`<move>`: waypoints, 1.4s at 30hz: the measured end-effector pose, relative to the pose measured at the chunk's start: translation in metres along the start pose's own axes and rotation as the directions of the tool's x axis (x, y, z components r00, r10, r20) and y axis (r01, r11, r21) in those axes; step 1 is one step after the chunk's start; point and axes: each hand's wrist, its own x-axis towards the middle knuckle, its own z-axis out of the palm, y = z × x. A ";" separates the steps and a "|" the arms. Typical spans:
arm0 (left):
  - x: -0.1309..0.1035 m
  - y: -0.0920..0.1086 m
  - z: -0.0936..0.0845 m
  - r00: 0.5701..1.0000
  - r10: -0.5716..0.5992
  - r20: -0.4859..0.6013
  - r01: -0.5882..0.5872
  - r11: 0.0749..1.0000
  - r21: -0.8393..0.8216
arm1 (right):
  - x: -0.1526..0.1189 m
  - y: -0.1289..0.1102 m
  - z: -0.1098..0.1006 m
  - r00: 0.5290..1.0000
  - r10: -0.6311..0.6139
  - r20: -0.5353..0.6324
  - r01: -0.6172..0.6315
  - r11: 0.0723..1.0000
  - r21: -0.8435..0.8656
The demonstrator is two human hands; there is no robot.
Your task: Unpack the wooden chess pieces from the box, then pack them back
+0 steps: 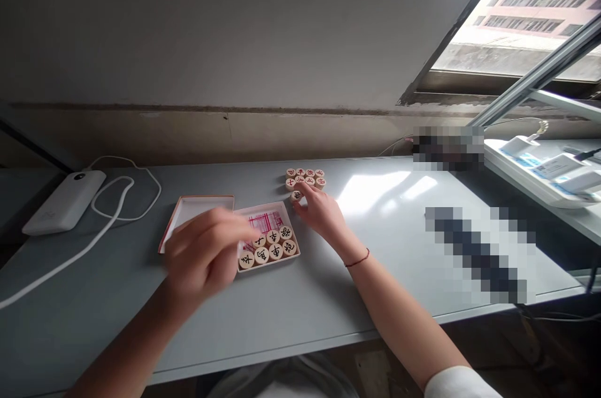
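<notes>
My right hand (322,210) pinches a round Chinese chess piece (295,196) between thumb and fingers, at the near side of a block of pieces. That block (310,173) holds several pale discs with red characters, set close together in rows. Blurred by motion, my left hand (204,254) hovers over the left part of a shallow white box (290,215). Its fingers are bent, and whether they hold anything does not show. Inside the box, several black-character pieces (275,251) lie in two rows at the near side, beside a bare pink-printed bottom.
The box lid (201,203) lies left of the box, partly behind my left hand. A white power bank (66,203) with a white cable (101,235) is at the far left. A power strip (539,182) with plugs sits at the right, near a blurred-out dark object (476,254).
</notes>
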 end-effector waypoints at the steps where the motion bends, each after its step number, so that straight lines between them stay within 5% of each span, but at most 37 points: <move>1: 0.004 -0.008 0.008 0.999 -0.003 0.048 0.002 1.000 0.021 | 0.000 0.000 0.001 1.000 0.010 0.004 -0.010 1.000 -0.008; 6: -0.001 -0.055 0.040 0.977 -0.117 0.178 0.106 0.992 0.071 | 0.002 -0.001 0.007 1.000 0.010 -0.019 -0.010 1.000 -0.018; 11: -0.020 -0.076 0.040 0.926 -0.208 0.315 0.176 0.976 0.127 | 0.004 0.001 0.012 0.999 -0.003 -0.041 0.002 1.000 -0.009; 14: -0.020 -0.073 0.036 0.875 -0.231 0.426 0.175 0.970 0.166 | 0.001 -0.001 0.007 0.998 -0.029 -0.052 0.029 1.000 -0.008; 17: -0.018 -0.061 0.034 0.778 -0.269 0.567 0.160 0.959 0.235 | -0.006 -0.007 -0.002 0.992 -0.115 -0.052 0.120 0.987 0.108; 23: -0.021 -0.032 0.036 0.609 -0.347 0.713 0.166 0.935 0.313 | -0.014 -0.023 -0.008 0.957 -0.202 0.208 0.141 0.951 0.276; 37: -0.023 -0.023 0.044 0.606 -0.397 0.689 0.244 0.917 0.314 | -0.012 -0.021 0.002 0.963 -0.137 0.234 0.064 0.954 0.294; 42: -0.018 -0.023 0.043 0.721 -0.399 0.566 0.403 0.906 0.126 | -0.013 -0.019 -0.021 0.925 -0.278 0.260 0.095 0.831 0.549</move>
